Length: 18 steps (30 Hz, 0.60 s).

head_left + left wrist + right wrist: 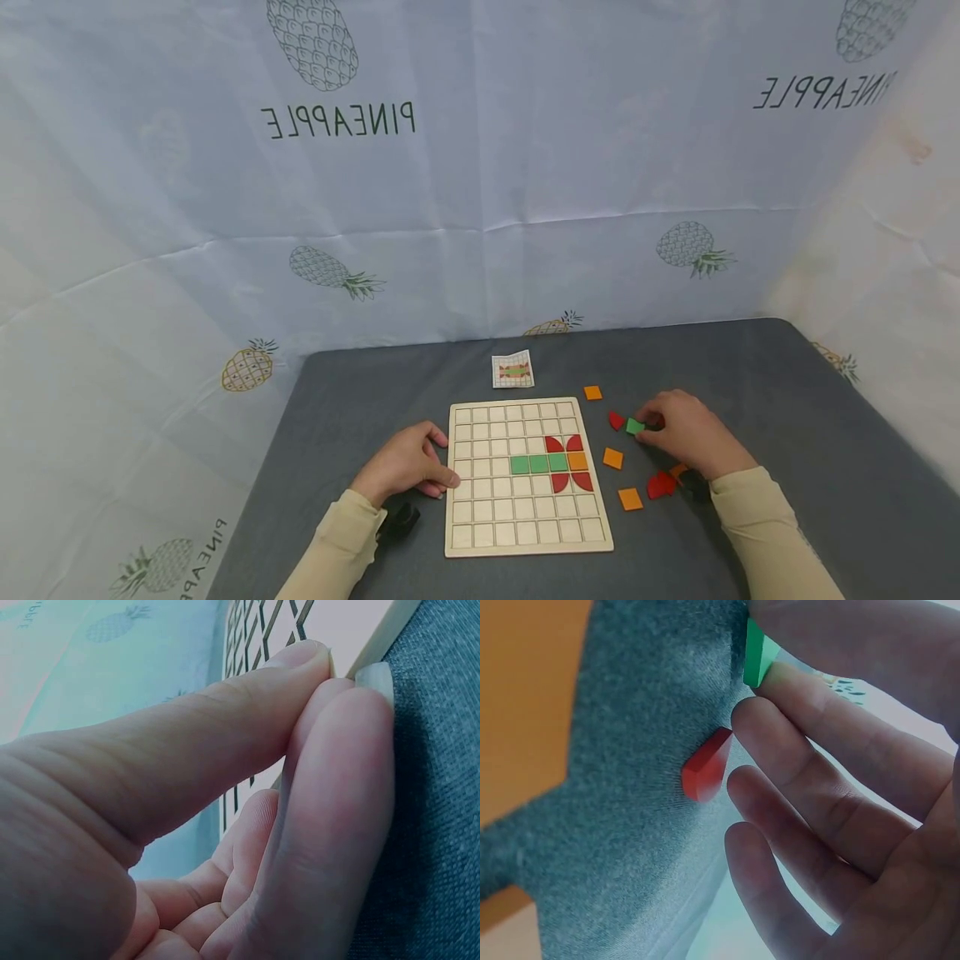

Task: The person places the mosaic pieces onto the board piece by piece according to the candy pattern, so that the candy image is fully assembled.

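Note:
A pale wooden grid board (493,533) lies on the table, bearing a row of green squares (538,464), an orange square (577,462) at the row's right end and red quarter-round pieces (559,482) above and below. My left hand (405,460) pinches the board's left edge, thumb on top; the left wrist view shows the thumb (247,705) and forefinger meeting at the rim. Right of the board, my right hand (693,433) holds a green square tile (635,427) between thumb and forefinger. Its other fingers extend loosely near a red piece (706,766) on the cloth.
Loose orange squares (612,458) and red pieces (657,486) lie between the board and my right forearm. Behind the board is a small printed pattern card (513,370). A pineapple-print curtain (480,167) hangs along the far edge of the dark table (352,375).

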Tool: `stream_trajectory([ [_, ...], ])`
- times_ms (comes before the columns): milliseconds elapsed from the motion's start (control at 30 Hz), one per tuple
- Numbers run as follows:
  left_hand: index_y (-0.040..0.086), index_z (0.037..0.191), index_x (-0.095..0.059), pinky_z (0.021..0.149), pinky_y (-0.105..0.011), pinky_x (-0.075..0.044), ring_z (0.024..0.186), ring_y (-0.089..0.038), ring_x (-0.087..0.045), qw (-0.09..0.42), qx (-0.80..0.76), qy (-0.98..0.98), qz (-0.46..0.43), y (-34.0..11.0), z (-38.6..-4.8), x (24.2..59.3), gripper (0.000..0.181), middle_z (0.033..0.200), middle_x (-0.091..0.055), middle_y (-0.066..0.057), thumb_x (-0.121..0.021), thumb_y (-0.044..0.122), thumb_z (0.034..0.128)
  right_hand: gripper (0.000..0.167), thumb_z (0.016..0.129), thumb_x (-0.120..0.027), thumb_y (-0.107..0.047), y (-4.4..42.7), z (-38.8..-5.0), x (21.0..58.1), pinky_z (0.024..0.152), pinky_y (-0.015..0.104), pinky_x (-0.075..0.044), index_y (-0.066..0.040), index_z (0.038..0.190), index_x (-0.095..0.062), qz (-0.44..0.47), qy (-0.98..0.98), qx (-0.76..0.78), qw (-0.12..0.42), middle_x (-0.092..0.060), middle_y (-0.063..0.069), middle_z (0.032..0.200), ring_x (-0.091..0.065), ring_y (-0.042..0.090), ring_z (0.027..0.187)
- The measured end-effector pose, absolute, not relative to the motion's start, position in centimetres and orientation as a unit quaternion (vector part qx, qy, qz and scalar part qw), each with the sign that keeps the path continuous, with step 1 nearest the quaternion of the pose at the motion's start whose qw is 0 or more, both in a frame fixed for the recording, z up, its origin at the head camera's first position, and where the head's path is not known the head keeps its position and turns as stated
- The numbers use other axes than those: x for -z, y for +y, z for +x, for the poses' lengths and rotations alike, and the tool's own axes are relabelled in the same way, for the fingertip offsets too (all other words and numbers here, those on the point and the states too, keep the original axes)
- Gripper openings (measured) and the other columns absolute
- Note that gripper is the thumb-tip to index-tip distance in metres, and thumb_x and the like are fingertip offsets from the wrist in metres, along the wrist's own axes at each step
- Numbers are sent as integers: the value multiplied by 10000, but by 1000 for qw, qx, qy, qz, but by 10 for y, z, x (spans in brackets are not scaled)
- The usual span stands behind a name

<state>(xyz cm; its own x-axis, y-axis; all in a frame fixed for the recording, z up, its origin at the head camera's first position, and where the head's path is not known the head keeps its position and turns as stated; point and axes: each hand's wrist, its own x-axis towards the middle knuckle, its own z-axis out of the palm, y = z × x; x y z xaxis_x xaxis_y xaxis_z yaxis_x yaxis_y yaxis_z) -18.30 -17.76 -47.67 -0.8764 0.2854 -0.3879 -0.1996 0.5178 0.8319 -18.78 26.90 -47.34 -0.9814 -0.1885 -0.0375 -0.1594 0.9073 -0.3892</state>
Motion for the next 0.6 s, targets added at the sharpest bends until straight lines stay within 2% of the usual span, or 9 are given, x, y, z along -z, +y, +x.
stream_trajectory([
  [600, 10, 1237, -599, 639, -391, -677, 659, -209, -755, 246, -495, 833, 27, -177, -181, 474, 584, 895, -654, -159, -967, 73, 788, 161, 876, -905, -182, 258, -186, 468, 764, 429, -615, -112, 998, -826, -93, 976, 195, 40, -711, 5, 932, -623, 173, 858],
])
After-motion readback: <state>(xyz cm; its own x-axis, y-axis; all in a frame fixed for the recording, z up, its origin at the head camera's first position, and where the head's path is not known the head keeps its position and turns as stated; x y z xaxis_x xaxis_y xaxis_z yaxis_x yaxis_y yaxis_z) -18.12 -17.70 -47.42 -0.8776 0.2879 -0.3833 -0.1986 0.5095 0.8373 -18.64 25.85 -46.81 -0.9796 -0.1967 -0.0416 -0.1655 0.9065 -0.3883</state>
